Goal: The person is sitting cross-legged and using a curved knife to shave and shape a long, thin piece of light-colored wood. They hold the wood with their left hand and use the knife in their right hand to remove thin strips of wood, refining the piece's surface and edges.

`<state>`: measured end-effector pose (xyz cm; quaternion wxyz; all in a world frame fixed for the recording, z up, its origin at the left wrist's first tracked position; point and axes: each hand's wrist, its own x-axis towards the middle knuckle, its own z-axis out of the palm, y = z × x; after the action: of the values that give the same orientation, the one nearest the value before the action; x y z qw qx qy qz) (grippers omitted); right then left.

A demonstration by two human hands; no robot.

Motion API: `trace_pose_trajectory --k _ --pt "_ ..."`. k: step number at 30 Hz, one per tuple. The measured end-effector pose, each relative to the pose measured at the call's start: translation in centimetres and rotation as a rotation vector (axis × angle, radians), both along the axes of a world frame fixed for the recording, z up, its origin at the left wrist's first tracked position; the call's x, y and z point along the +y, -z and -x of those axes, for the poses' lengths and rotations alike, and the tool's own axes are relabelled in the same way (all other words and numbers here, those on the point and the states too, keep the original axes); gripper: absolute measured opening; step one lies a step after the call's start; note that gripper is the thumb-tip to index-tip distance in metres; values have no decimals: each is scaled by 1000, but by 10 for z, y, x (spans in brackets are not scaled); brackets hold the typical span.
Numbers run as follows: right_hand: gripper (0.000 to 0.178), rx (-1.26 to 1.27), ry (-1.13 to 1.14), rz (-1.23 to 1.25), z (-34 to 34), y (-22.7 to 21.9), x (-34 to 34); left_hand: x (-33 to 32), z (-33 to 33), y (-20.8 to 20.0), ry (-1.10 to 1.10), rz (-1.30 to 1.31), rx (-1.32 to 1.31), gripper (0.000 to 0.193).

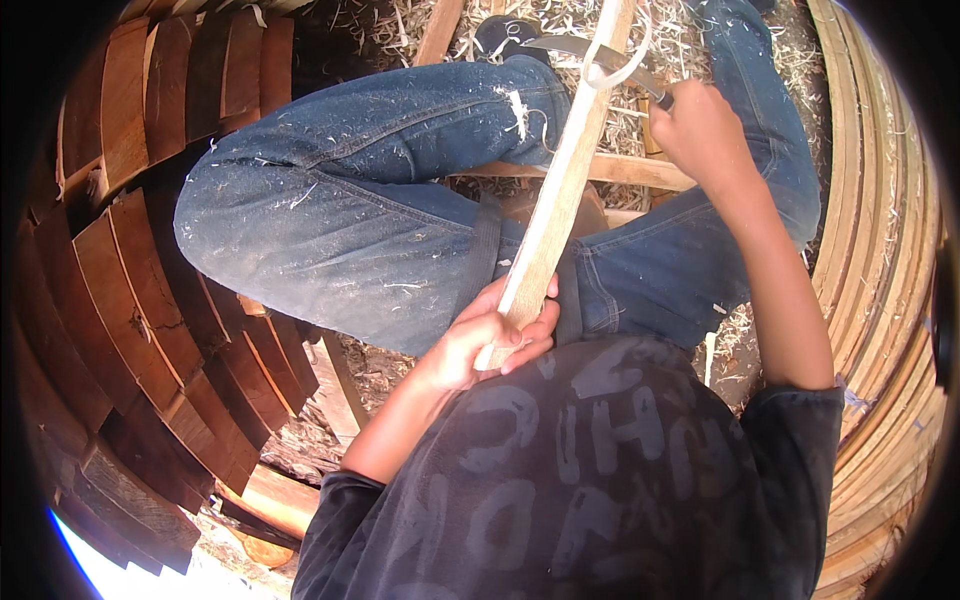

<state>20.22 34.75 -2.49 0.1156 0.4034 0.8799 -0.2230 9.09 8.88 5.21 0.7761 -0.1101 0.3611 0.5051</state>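
A long, pale wooden strip (552,205) slants from my lap up to the top edge of the view. My left hand (480,340) is wrapped round its near end, close to my belly. In my right hand (700,135) is the handle of a curved, sickle-like knife (562,45), gripped with closed fingers. The blade lies across the far part of the strip, its tip pointing left. A thin wood shaving (640,55) curls up where blade and strip meet. Most of the knife handle is hidden in my fist.
Reddish-brown boards (125,290) are stacked at the left. Long pale strips (868,250) lie piled along the right. Between my bent, jeans-clad legs (330,220) a wooden crosspiece (635,171) runs sideways. Shavings (385,30) litter the ground.
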Motion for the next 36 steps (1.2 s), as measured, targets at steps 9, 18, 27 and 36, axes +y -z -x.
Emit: trace_pose_trajectory --k 9,18,27,36 --pt "28 36 -26 -116 4 21 31 5 -4 -2 30 24 94 57" --pt "26 116 -254 -21 8 -18 -26 -5 -1 6 -11 26 -29 58" --pt "25 -55 -102 16 -2 2 13 -4 -2 11 -28 -58 -57 50" --pt "26 2 -58 -226 10 30 56 4 0 7 -6 29 -52 48"
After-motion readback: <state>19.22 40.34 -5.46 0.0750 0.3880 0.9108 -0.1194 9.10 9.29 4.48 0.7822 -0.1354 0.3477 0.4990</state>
